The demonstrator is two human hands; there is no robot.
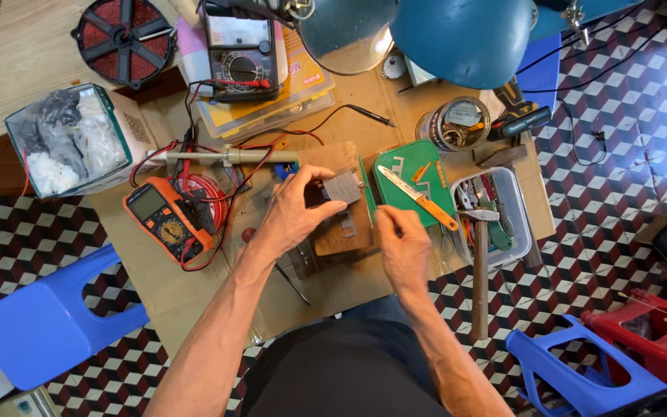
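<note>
My orange multimeter [165, 219] lies left of my hands, its grey screen blank. Behind it sits a black analogue meter [241, 51] on flat yellow-labelled plastic cases [303, 85].

From my seat the wooden block [341, 224] sits at table [194, 293] centre. A multimeter [165, 220] lies at nine o'clock, a tool tub [520, 202] at three with a hammer [479, 270] leaning on it, and a knife [418, 198] rests on the lid [399, 205] between.

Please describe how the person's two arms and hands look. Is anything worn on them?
Both forearms are bare, with no sleeves in view. The left hand and right hand wear no gloves, and no watch, bracelet or ring shows. Both arms are lean. The dark garment covers only the body below them.
</note>
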